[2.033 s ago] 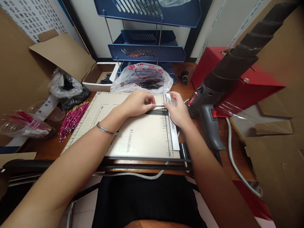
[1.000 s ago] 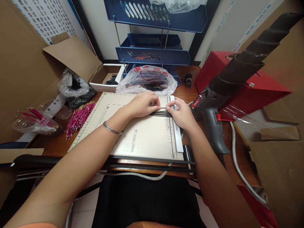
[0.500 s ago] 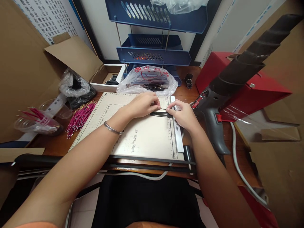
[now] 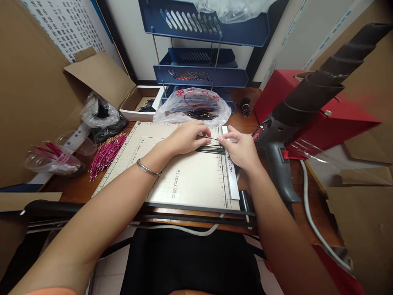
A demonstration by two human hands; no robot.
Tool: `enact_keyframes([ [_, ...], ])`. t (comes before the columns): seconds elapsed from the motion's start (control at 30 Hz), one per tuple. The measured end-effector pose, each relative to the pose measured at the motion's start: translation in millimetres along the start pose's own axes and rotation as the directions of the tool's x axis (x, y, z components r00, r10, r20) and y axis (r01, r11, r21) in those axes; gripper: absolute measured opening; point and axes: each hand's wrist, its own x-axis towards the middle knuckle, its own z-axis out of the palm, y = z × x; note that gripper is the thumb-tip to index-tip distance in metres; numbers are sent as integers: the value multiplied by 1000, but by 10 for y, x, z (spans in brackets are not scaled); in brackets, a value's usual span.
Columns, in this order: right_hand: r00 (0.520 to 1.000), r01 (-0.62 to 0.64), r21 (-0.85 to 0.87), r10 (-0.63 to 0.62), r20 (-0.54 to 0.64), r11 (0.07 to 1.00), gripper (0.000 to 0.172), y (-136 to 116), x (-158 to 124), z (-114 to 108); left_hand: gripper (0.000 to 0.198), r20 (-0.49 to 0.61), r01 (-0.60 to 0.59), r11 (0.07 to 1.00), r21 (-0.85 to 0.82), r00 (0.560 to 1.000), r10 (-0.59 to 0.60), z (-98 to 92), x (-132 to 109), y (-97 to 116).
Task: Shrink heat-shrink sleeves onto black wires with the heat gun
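Thin black wires [image 4: 210,150] lie side by side across the right end of a cream paper cutter board [image 4: 190,176], reaching its white cutting strip [image 4: 231,168]. My left hand [image 4: 188,138] rests on the board just behind these wires, fingers curled around one black wire. That strand runs between both hands, above the others. Its right end is pinched between thumb and fingertips of my right hand [image 4: 243,149], which is over the white strip. The far ends of the wires are partly hidden by my left hand.
Magenta sticks with gold ends [image 4: 109,155] lie left of the board, near a clear plastic cup [image 4: 58,164]. Behind it are an open cardboard box [image 4: 141,114], a plastic bag [image 4: 190,110] and a blue rack [image 4: 201,76]. A heat gun [image 4: 285,151] stands close on the right.
The view has shifted slightly. My right hand has drawn its fingertips together around the wire's end at the strip, and the strand between my hands shows more clearly.
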Motion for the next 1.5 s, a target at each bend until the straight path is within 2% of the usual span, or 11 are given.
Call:
enact_keyframes([
  [0.13, 1000, 17, 56, -17, -3, 998, 11, -38, -8, -8, 20, -41, -26, 999, -27, 999, 25, -22, 16, 37],
  [0.27, 1000, 19, 120, -22, 20, 993, 14, -80, -28, -16, 20, -126, 14, 1000, -13, 992, -16, -49, 20, 82],
  [0.5, 998, 64, 212, -69, 16, 975, 22, -110, -43, 1, 18, -58, -13, 999, -31, 998, 11, -65, -12, 125],
  [0.83, 985, 166, -3, -166, 40, 986, 32, -123, -71, -16, 25, -59, -71, 997, -26, 996, 69, -65, 1, 58],
  [1.03, 989, 151, -4, -151, 12, 989, 31, -138, -78, -36, 27, -70, -70, 998, -6, 995, 69, -63, -10, 70],
  [1.4, 986, 166, 48, -168, 22, 985, 30, -96, -47, -29, 28, -120, -167, 986, -22, 979, 163, -46, -3, 15],
  [1.5, 985, 169, 54, -171, 28, 984, 29, -98, -50, -27, 27, -119, -161, 987, -20, 980, 158, -46, -2, 15],
])
